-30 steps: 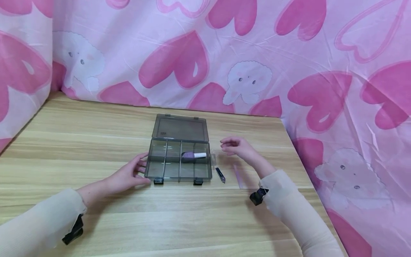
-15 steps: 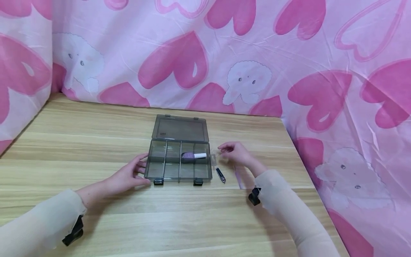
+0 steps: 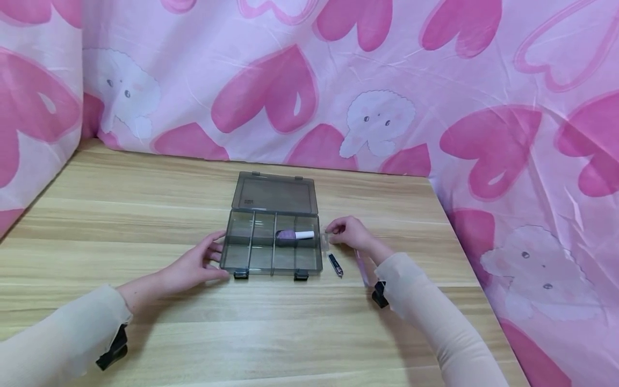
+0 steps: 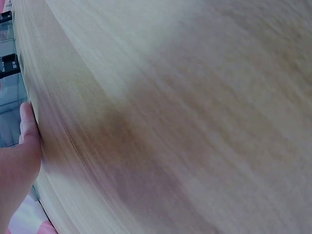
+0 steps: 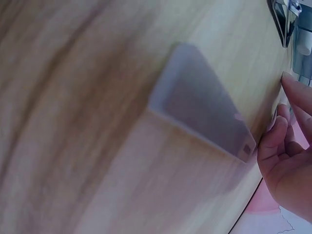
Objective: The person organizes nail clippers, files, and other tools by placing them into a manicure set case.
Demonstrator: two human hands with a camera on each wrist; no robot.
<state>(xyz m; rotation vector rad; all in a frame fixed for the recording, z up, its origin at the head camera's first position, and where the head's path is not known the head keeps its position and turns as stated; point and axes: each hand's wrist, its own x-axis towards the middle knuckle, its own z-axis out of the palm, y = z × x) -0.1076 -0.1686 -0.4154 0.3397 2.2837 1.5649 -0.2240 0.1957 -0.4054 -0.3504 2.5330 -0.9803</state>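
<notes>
Head view: the clear piece (image 3: 325,243), hard to make out, lies right of the open case (image 3: 261,255). The left hand (image 3: 195,264), fingers apart, touches the case; the right hand (image 3: 353,235), fingers bent, is at the piece, grip indeterminable. Left wrist view: frame cuts off the case. Right wrist view: table edge (image 5: 246,204) runs below the hand.
</notes>
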